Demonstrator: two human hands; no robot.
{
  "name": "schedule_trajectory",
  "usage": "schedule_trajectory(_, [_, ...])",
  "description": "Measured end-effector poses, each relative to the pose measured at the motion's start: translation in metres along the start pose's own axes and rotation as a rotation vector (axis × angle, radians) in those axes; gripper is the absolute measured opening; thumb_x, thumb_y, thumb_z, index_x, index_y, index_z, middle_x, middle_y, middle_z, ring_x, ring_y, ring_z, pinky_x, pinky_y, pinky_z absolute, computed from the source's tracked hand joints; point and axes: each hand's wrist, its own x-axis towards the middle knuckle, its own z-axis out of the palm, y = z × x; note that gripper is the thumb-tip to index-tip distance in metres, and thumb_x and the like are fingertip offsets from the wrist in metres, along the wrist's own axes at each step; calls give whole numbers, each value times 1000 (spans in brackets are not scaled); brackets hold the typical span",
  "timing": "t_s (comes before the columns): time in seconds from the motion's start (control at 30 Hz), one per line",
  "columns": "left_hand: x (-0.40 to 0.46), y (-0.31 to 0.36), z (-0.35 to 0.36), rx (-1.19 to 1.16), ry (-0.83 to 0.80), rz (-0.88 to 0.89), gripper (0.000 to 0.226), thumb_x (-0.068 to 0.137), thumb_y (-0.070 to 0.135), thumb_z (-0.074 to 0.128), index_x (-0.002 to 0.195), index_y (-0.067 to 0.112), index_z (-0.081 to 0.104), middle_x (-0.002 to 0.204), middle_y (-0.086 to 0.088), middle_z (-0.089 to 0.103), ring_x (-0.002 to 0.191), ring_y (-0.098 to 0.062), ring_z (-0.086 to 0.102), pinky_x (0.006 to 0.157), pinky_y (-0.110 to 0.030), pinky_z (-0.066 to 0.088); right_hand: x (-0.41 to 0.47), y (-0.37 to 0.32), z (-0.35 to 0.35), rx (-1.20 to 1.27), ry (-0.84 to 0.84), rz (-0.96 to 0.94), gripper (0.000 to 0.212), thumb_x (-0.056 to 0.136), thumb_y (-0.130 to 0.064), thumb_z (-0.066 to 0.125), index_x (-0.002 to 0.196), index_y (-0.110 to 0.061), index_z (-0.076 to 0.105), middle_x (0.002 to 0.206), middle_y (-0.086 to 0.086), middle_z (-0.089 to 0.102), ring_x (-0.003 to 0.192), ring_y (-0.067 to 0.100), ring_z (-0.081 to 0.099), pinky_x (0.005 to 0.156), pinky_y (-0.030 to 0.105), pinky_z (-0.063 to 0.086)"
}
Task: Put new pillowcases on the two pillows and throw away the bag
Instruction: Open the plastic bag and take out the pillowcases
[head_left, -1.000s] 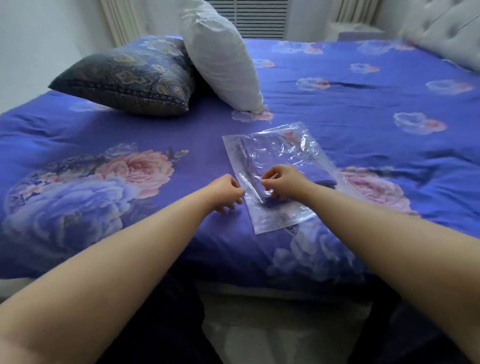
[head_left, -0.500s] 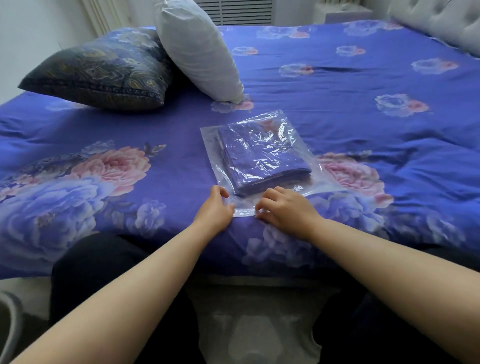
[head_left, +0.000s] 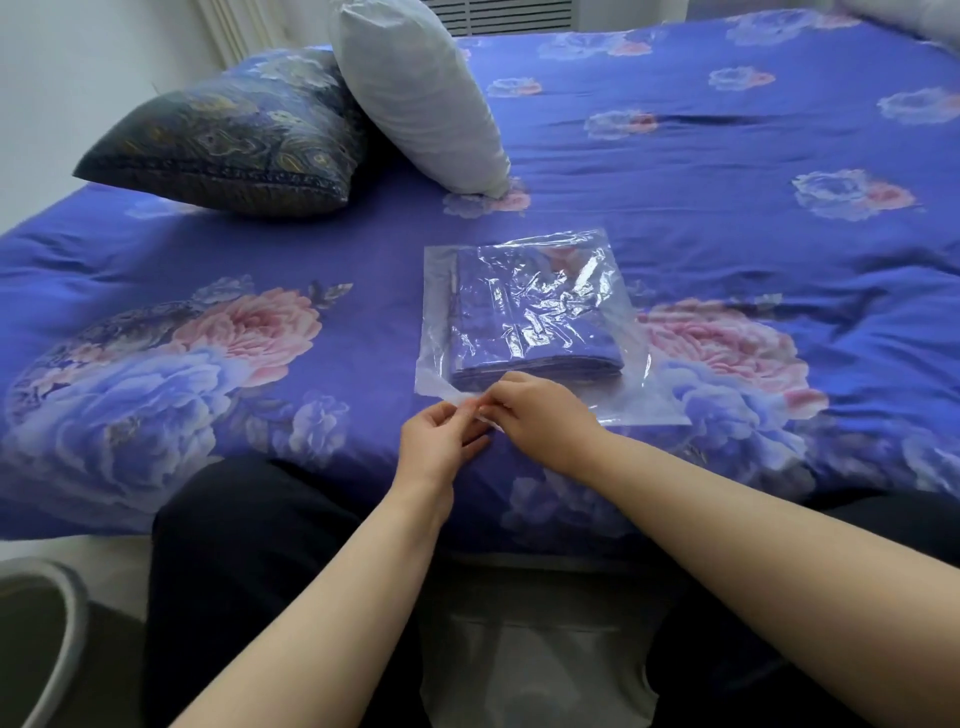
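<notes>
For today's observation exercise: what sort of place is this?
Most likely a bedroom: a bed with a floral duvet, a patterned pillow and a bare white pillow lying on it.

Bed (head_left: 727, 130) w/ blue floral cover fills most of view. White wall (head_left: 78, 78) at left, slatted vent (head_left: 504, 13) past far edge. Grey curved rim (head_left: 62, 623) on floor, bottom-left corner. Soft daylight.

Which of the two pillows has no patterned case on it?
The plain white pillow, propped up at a tilt against the other. The dark peacock-patterned pillow beside it, nearer the bed's left edge, lies flat and is clearly covered in printed fabric.
</notes>
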Motion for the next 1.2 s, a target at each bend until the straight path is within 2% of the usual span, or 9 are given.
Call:
schedule_trajectory(0.2, [2,7,-4,-65,75,-2,18,96,10,50,89,10,67,84,-5,72,76,-16,70,71,-24,56,17,-2,0,-90,-123,-1,34,93,-28,54,127,-35,54,124,-5,46,104,22,58,83,39,48])
schedule_trajectory(0.4, [12,23,-13,-99,178,143,18,95,5,51,79,11,57,71,-5,64,63,-16,63,61,-22,56,34,-29,-3,93,-66,74,19,89,-29,59,105,-21,66,108,-1,56,100,20,58,87,36,44])
schedule_trajectory(0.53, [25,35,-25,68,216,276,23,98,10,46,76,14,52,73,-7,57,67,-18,53,67,-34,54,48,-50,-2,-10,86,47,19,89,-32,56,96,-20,69,102,-1,61,100,20,56,74,29,41])
schedule_trajectory(0.6, [32,39,-34,107,225,312,26,99,12,44,74,15,50,73,-8,55,67,-18,53,64,-32,55,54,-58,-2,-65,122,13,20,90,-33,55,94,-20,69,102,-2,63,103,18,54,73,29,38])
schedule_trajectory(0.73, [39,39,-42,112,274,310,26,99,12,41,74,15,48,72,-7,55,61,-14,54,57,-24,51,68,-67,2,-48,116,22,20,90,-34,55,91,-18,66,100,-2,65,101,19,53,73,31,41])
schedule_trajectory(0.9, [46,33,-57,35,357,200,30,99,7,33,73,17,43,67,-2,45,47,-8,55,52,-20,48,84,-65,-7,141,178,189,15,93,-26,50,90,-15,60,99,7,67,94,28,58,77,38,46])
schedule_trajectory(0.97, [45,36,-61,1,311,178,28,101,12,35,75,17,45,70,-3,48,49,-8,57,51,-20,49,91,-64,-15,155,141,209,13,94,-26,47,92,-17,57,100,6,66,94,28,58,77,36,44])
schedule_trajectory(1.1, [36,50,-51,73,41,122,37,100,43,33,86,15,54,77,0,63,64,-15,61,56,-25,48,92,-74,-5,-16,-15,115,19,96,-26,42,101,-12,54,106,10,63,99,31,56,75,36,40])
schedule_trajectory(1.2, [38,52,-51,168,39,174,28,97,37,46,84,15,56,78,0,66,67,-13,63,56,-22,49,92,-78,4,7,-49,120,20,97,-27,41,103,-11,52,108,11,62,100,30,55,78,37,40])
